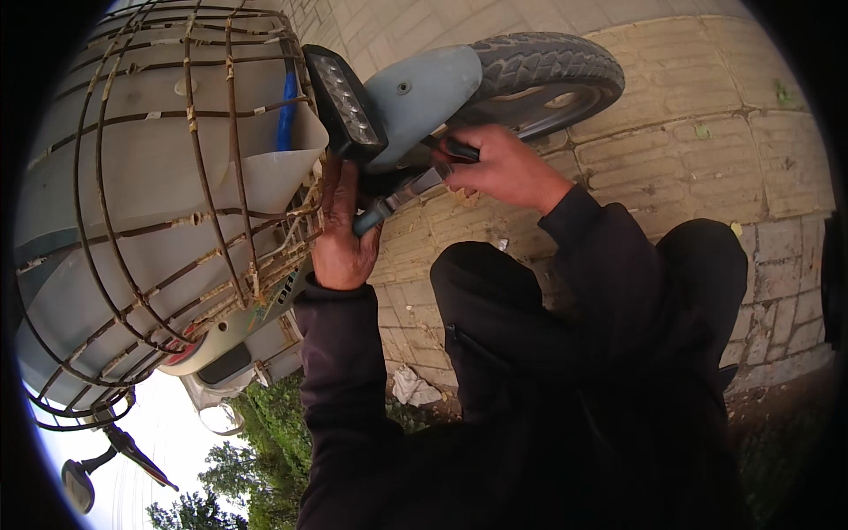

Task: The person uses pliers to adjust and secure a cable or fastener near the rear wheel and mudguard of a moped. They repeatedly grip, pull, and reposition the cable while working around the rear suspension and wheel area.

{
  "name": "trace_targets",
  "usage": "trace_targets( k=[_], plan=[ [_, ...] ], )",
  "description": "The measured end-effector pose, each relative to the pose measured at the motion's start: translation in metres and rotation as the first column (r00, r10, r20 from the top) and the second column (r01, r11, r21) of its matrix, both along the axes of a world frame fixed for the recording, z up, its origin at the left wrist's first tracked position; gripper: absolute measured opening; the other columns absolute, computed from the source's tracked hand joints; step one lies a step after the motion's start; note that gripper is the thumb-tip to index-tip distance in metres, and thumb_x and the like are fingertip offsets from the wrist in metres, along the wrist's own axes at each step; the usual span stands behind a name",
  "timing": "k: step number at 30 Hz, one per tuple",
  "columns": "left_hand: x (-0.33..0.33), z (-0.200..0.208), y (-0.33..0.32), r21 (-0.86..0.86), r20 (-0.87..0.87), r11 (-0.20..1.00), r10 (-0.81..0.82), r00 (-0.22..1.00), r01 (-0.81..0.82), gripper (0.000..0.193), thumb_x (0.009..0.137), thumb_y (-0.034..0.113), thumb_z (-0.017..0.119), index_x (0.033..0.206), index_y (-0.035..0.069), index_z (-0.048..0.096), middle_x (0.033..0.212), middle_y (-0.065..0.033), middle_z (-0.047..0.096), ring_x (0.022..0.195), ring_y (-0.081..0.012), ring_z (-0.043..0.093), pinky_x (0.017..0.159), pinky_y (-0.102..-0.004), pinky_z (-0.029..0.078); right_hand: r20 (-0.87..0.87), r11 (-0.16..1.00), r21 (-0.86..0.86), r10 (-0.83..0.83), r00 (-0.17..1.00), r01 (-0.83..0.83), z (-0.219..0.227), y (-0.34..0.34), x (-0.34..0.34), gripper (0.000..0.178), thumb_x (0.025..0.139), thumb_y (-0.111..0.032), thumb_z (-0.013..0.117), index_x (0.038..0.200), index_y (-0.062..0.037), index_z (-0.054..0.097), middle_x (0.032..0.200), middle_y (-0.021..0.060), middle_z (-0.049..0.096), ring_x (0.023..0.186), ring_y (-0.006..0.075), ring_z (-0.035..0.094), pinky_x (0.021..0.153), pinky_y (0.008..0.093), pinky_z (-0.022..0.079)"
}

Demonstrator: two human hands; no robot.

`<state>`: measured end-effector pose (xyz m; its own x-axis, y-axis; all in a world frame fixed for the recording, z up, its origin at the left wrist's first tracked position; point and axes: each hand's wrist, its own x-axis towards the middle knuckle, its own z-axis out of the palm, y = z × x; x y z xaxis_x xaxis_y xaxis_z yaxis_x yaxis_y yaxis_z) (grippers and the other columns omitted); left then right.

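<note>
The front end of a scooter or electric bike fills the upper left. My left hand (344, 252) is under its headlight (346, 99), fingers reaching up and partly hidden. Between that thumb and fingers lies a tool with a grey-blue handle (373, 216), its metal part pointing toward my right hand (508, 168). Beside the grey-blue front mudguard (428, 88), my right hand is closed on a short black piece (461, 150), perhaps a handle. Its fingertips are close to the metal end of the tool; whether they touch it I cannot tell.
A rusty wire basket (190, 115) with a pale plastic liner stands out on the left. The front wheel's tyre (556, 64) is turned to the right. Paving slabs (680, 168) lie below, with crumpled white litter (413, 387) near my knees (486, 283).
</note>
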<state>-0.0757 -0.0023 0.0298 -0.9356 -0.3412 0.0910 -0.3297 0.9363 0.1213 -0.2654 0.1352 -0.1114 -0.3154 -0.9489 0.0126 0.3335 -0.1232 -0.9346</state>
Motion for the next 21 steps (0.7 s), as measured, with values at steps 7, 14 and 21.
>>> trace_targets(
  k=[7,14,21],
  plan=[
    [-0.004,0.001,-0.003,-0.053,-0.043,0.993,-0.112,0.993,0.11,0.065,0.086,-0.002,0.059,0.151,-0.002,0.05,0.152,-0.0301,0.05,0.141,-0.043,0.052,0.108,-0.0448,0.05,0.217,0.997,-0.018,0.071,0.973,-0.069,0.002,-0.019,0.02,0.021,0.09,-0.003,0.071,0.109,0.0032,0.068,0.094,0.0067,0.072,0.078,0.0123,0.069,0.061,0.0258,0.055],
    [-0.012,-0.001,0.01,-0.122,-0.098,0.992,0.015,0.995,-0.027,0.046,0.092,0.004,0.067,0.138,-0.001,0.061,0.124,-0.0241,0.067,0.094,-0.0328,0.065,0.085,-0.038,0.054,0.408,0.977,-0.205,0.147,0.901,-0.066,-0.022,-0.059,0.045,0.025,0.088,-0.021,0.077,0.101,0.0004,0.071,0.086,0.0075,0.072,0.073,0.0151,0.069,0.066,0.0314,0.056],
    [-0.012,-0.01,0.021,0.185,-0.058,0.949,0.27,0.961,-0.255,0.073,0.101,0.033,0.07,0.159,0.001,0.038,0.1,-0.0069,0.067,0.091,-0.0153,0.062,0.082,-0.0303,0.051,0.096,0.966,-0.168,-0.184,0.978,0.198,-0.019,-0.049,0.051,0.029,0.082,-0.027,0.073,0.093,-0.0012,0.072,0.086,0.0234,0.07,0.085,0.0438,0.068,0.075,0.0501,0.053]
  ],
)
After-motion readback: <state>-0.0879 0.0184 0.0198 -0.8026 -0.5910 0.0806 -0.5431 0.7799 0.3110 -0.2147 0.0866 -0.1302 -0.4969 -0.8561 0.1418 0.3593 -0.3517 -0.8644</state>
